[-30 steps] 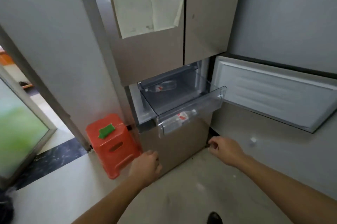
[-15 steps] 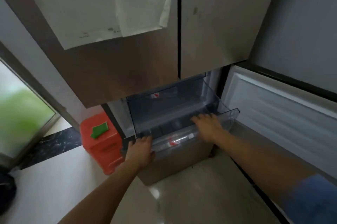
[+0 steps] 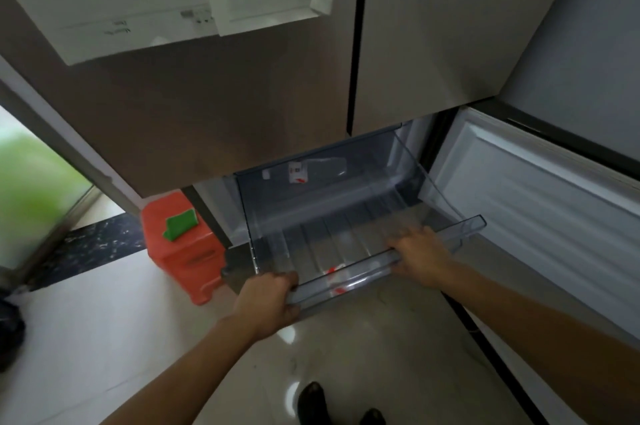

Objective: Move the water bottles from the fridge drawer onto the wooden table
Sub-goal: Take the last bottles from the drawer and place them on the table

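While my left hand (image 3: 266, 300) grips the front rim of the fridge drawer (image 3: 472, 223), the front water bottle (image 3: 337, 271) and rear water bottle (image 3: 306, 172) lie crosswise inside it, their cap ends blurred. My right hand (image 3: 420, 256) overlaps the rim, and I cannot tell its grip.

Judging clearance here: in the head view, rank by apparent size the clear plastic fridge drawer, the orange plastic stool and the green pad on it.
1. clear plastic fridge drawer
2. orange plastic stool
3. green pad
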{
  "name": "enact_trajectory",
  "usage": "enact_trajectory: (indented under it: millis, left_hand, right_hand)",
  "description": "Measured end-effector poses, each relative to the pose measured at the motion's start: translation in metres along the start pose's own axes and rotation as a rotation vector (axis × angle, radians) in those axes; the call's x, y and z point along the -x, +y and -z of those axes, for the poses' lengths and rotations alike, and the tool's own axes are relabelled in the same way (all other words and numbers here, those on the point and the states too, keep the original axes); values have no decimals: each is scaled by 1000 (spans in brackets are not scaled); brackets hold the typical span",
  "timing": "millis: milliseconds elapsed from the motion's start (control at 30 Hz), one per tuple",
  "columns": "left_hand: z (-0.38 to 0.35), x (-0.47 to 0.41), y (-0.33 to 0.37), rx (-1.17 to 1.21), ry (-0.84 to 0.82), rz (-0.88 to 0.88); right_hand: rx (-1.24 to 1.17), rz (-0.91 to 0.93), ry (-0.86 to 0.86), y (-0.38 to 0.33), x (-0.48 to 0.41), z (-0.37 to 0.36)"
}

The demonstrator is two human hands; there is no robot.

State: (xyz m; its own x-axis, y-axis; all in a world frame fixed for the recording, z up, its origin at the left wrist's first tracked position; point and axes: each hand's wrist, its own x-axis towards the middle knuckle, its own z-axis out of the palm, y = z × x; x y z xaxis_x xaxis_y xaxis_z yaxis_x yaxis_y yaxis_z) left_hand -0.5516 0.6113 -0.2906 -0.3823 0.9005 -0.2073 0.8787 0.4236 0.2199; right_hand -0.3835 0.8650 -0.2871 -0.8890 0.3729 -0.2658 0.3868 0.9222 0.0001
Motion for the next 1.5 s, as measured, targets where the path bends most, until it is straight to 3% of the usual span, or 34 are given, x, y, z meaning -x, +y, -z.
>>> enact_trajectory:
  millis: [133,233,300,367,500,633,733,833,1067,1167,1333,1500]
  left_hand:
    - [7,-17,-8,47,-162,-43]
    - [6,-38,-11,316,-298,-8]
    - [0,-53,-7,471,-274,27]
    - [-9,-71,-3,491,-233,64]
    - [-22,-113,14,355,-335,42]
    - [-41,-151,39,232,-480,-6]
    - [-46,-170,47,286,-642,85]
    - [-37,-179,47,354,-683,162]
    - [-38,-181,44,425,-434,357]
    - [-44,-188,58,322,-305,362]
    - [-37,-191,67,188,-236,372]
    - [21,-159,55,-36,57,331]
  right_hand:
    - [-160,9,-77,1,-1,11]
    - [-423,-32,-228,8,-3,24]
    - [-647,-78,-303,14,-8,31]
    - [-793,-138,-252,25,-15,32]
    - [-679,-209,-97,58,-32,22]
    - [-632,-157,-188,88,-56,12]
    - [-566,-50,-254,99,-81,9]
    - [-540,5,-296,107,-103,3]
    - [-426,130,-360,118,-145,-20]
    - [-358,160,-381,120,-153,-27]
    - [-295,173,-408,121,-160,-32]
    - [-189,188,-403,115,-165,-23]
